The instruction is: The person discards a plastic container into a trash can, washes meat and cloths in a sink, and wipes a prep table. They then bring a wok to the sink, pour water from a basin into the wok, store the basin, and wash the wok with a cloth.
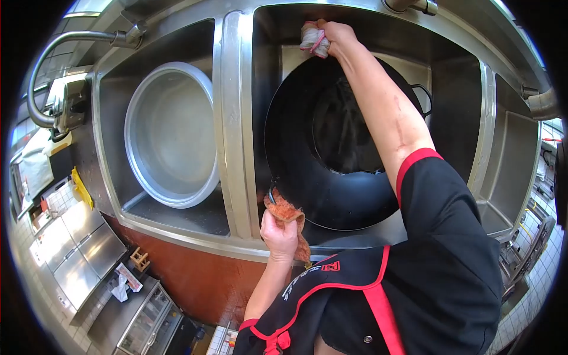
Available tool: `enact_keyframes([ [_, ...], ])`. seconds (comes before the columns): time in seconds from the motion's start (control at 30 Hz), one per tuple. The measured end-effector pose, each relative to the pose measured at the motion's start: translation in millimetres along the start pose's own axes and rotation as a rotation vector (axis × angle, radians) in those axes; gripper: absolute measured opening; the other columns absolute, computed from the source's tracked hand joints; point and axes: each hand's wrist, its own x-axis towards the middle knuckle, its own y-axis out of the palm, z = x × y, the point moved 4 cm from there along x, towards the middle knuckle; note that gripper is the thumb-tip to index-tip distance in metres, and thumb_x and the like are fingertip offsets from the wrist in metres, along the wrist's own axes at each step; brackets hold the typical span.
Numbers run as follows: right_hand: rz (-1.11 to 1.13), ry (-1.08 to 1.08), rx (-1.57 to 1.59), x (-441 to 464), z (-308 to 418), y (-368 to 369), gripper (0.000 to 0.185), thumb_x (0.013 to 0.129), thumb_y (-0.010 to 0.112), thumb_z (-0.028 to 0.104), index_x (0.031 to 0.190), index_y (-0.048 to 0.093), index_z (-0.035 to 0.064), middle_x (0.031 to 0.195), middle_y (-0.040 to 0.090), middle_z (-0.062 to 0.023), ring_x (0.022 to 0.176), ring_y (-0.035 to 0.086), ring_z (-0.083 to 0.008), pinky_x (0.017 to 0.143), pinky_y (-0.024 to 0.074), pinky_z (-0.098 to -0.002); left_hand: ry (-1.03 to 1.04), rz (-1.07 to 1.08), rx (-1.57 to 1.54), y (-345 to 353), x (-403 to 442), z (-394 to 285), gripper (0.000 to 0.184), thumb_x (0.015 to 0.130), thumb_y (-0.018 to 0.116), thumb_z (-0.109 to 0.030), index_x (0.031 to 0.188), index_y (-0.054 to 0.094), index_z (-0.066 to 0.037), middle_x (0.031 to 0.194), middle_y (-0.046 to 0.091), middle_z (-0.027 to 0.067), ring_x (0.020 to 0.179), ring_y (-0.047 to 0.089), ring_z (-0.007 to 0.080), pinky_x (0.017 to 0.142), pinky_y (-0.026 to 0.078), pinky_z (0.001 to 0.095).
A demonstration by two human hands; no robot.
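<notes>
A large black wok (293, 142) sits in the middle sink basin, with dark liquid or a wet shine at its bottom. My left hand (279, 238) is closed around a reddish-brown cloth (284, 212), bunched against the wok's near-left rim, where a bit of metal shows. At the far side of the basin, my right hand (338, 36) grips a white cloth (313, 40) with pink edging. My forearm crosses over the wok. A loop handle (423, 99) sticks out from the wok's right side. Whether the white cloth touches the rim is unclear.
A round grey metal tub (131, 139) stands in the left basin, beyond a steel divider (236, 124). A curved faucet (71, 38) rises at far left. Another basin (509, 154) lies to the right. Steel cabinets (77, 245) stand across the red-brown floor (189, 269).
</notes>
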Motion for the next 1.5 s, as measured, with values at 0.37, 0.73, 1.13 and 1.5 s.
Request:
enact_keyframes([
  [0.37,0.401,-0.010,-0.499,-68,38,2,0.021,0.086,0.057,0.010,0.099,0.059,-0.0064,0.089,0.063,-0.0145,0.074,0.063,-0.0222,0.063,0.0529,-0.0395,-0.022,-0.011,-0.025,2,-3,4,0.021,0.080,0.062,-0.015,0.093,0.060,0.002,0.083,0.064,0.0091,0.076,0.061,0.0181,0.070,0.048,0.0298],
  [0.73,-0.399,-0.679,-1.772,-168,-46,-214,0.034,0.073,0.063,0.014,0.106,0.059,0.0084,0.118,0.054,-0.0145,0.109,0.051,-0.0293,0.086,0.0428,-0.0423,-0.069,-0.018,-0.098,2,-1,-2,0.022,0.075,0.065,-0.015,0.089,0.059,0.000,0.082,0.062,0.0141,0.074,0.062,0.0307,0.067,0.049,0.0357],
  [1.13,0.701,-0.878,-2.004,-220,-71,-227,0.028,0.073,0.060,0.030,0.095,0.062,0.0132,0.128,0.045,-0.0119,0.121,0.039,-0.0312,0.095,0.0319,-0.0529,-0.029,-0.051,-0.110,7,-2,4,0.022,0.076,0.065,-0.016,0.089,0.059,0.000,0.081,0.063,0.0137,0.074,0.062,0.0288,0.067,0.049,0.0350],
  [1.5,0.888,-0.534,-1.726,-322,-69,-273,0.019,0.074,0.054,0.029,0.071,0.066,0.0147,0.079,0.059,-0.0038,0.079,0.059,-0.0241,0.071,0.0482,-0.0426,-0.042,-0.035,-0.173,4,-4,-1,0.019,0.078,0.064,-0.012,0.091,0.060,0.001,0.083,0.064,0.0117,0.072,0.062,0.0215,0.067,0.049,0.0320],
])
